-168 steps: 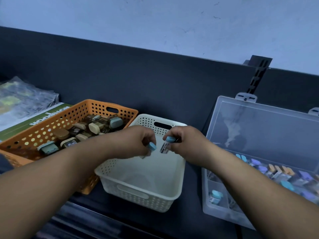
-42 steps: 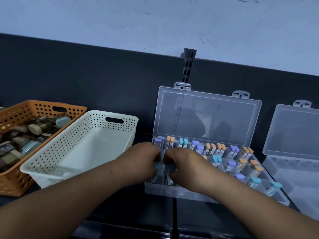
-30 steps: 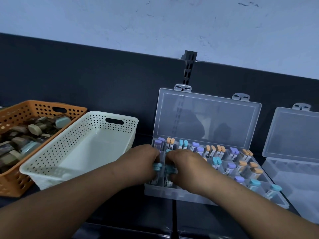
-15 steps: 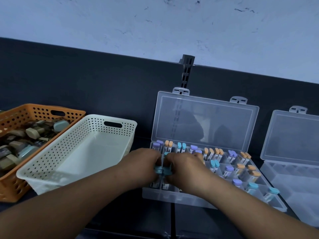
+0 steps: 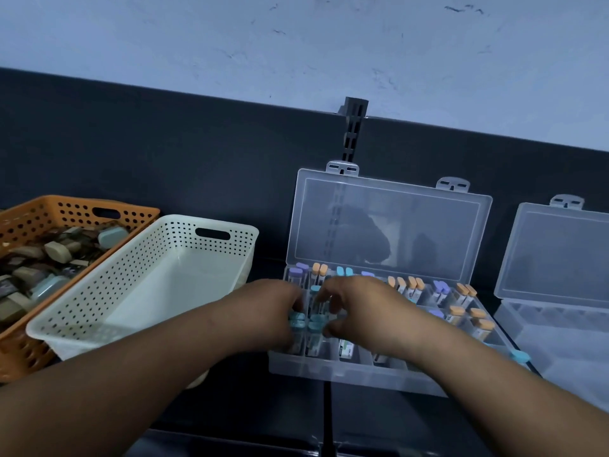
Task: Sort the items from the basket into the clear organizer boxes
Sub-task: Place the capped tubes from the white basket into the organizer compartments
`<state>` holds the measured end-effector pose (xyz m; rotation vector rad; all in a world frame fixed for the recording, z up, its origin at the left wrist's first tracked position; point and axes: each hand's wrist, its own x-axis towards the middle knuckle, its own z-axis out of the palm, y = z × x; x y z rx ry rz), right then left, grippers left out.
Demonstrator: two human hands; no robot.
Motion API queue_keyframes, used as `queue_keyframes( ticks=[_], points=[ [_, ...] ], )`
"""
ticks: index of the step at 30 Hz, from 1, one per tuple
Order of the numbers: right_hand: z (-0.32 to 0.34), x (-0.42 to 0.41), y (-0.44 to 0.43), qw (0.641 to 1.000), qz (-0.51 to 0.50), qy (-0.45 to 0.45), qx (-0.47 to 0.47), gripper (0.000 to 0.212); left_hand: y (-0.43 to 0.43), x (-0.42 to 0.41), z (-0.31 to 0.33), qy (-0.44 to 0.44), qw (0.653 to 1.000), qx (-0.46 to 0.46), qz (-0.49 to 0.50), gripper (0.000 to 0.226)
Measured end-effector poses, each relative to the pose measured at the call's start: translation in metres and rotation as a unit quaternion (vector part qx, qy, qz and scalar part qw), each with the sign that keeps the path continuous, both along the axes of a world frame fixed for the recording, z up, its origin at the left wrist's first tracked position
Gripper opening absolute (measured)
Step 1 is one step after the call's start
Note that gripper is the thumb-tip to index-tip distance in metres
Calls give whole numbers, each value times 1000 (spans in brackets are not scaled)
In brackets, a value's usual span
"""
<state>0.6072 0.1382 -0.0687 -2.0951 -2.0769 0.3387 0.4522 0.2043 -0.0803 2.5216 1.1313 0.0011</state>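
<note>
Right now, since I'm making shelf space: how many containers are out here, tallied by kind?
Orange basket: 1
White basket: 1
Clear organizer boxes: 2
Total: 4

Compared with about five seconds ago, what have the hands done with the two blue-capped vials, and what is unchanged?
Both hands carried the blue-capped vials from above the white basket rightward to the open organizer box. The left hand and right hand are now at its front-left compartments, where the vials sit; whether the fingers have let go cannot be told. The orange basket keeps its load; the second box stays open.
</note>
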Motion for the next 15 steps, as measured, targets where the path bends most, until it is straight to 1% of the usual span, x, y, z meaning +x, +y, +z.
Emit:
queue_keyframes(
  ticks=[2, 4, 6, 9, 11, 13, 15],
  points=[
    [7, 3, -1, 1000, 1, 9, -1, 37, 1, -1, 5, 17, 1000, 8, -1, 46],
    [18, 11, 0, 1000, -2, 23, 1, 35, 3, -3, 13, 15, 1000, 16, 0, 48],
    [30, 25, 0, 998, -19, 59, 23, 22, 8, -5, 22, -9, 1000, 25, 9, 36],
    [47, 52, -8, 988, -65, 110, 81, 18, 20, -4, 31, -54, 997, 49, 39, 20],
    [53, 66, -13, 983, -82, 131, 99, 14, 27, -1, 31, -72, 993, 74, 54, 16],
    [51, 74, -15, 983, -90, 132, 96, 13, 31, 5, 27, -58, 992, 97, 57, 17],
    [42, 74, -14, 987, -91, 114, 72, 11, 35, 11, 19, -32, 992, 107, 51, 18]
  ],
)
